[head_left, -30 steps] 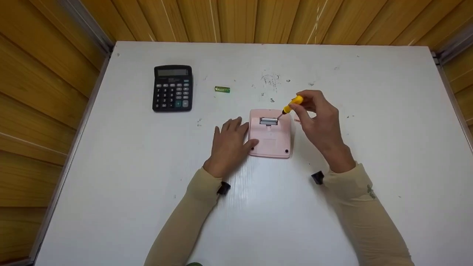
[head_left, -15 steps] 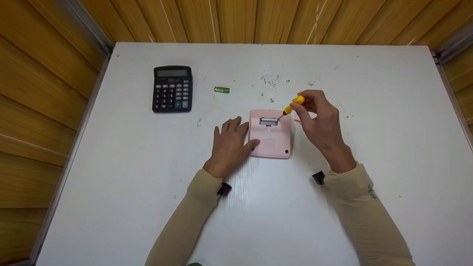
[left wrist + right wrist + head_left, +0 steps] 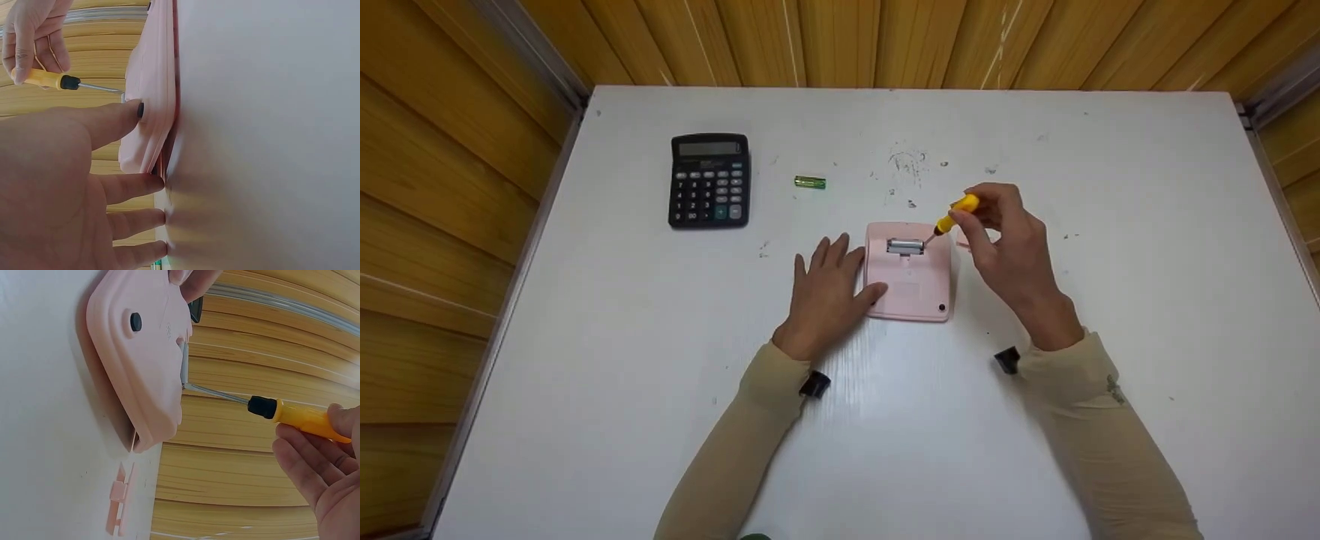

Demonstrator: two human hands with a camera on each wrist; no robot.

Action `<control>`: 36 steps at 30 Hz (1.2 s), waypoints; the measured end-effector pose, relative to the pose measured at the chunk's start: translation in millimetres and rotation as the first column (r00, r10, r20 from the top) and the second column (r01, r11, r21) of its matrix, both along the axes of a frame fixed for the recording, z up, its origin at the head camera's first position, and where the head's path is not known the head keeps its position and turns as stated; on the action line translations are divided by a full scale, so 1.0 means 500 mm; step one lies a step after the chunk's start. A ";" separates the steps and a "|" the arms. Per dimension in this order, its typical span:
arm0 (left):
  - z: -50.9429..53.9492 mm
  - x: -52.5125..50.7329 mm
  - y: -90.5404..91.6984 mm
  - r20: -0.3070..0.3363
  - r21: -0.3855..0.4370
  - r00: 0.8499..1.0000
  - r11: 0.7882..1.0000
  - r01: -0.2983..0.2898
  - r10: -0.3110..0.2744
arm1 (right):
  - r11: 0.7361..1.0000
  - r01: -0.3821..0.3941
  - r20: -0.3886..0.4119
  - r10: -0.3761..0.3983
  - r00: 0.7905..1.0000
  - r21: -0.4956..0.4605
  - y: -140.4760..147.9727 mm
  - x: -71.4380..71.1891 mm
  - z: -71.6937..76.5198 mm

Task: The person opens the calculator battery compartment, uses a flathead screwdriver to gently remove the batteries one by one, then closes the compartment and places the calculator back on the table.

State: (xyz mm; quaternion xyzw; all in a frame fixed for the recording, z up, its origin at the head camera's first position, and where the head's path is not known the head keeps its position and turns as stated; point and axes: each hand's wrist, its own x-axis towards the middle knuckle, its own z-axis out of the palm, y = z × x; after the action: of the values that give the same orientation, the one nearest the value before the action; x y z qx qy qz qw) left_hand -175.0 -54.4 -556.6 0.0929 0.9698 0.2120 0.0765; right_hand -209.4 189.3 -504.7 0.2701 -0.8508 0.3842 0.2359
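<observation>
A pink calculator [image 3: 907, 289] lies face down on the table, its keys hidden. In its uncovered battery compartment sits a silvery battery [image 3: 905, 246]. My left hand [image 3: 826, 296] rests at the calculator's left side, thumb on its back near a black foot. The other left fingers are straight and touch the table in the left wrist view. My right hand [image 3: 1012, 247] pinches a yellow screwdriver [image 3: 958, 213] by its handle between thumb and fingers. The shaft slants down left, with its tip at the compartment's right end, as the right wrist view [image 3: 188, 386] also shows.
A pink battery cover [image 3: 118, 500] lies on the table right of the calculator, partly behind my right hand in the head view. A green battery [image 3: 810, 182] and a black calculator [image 3: 709, 181] lie farther back left. Wooden panelling [image 3: 840, 45] borders the white table [image 3: 585, 337].
Both hands and the pink calculator stay almost in place. The silvery battery looks slightly shifted in its compartment, with the screwdriver tip still at its right end.
</observation>
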 end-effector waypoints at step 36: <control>0.000 -0.002 -0.004 0.002 0.045 1.000 0.999 0.019 -0.019 | 1.000 -0.008 -0.043 0.008 0.999 -0.004 0.000 0.005 -0.008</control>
State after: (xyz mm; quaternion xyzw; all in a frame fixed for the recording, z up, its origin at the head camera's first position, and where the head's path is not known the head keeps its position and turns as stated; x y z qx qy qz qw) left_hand -176.0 -56.5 -556.7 0.1037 0.9638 0.2330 0.0776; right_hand -207.0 189.3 -508.5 0.2812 -0.8436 0.3811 0.2530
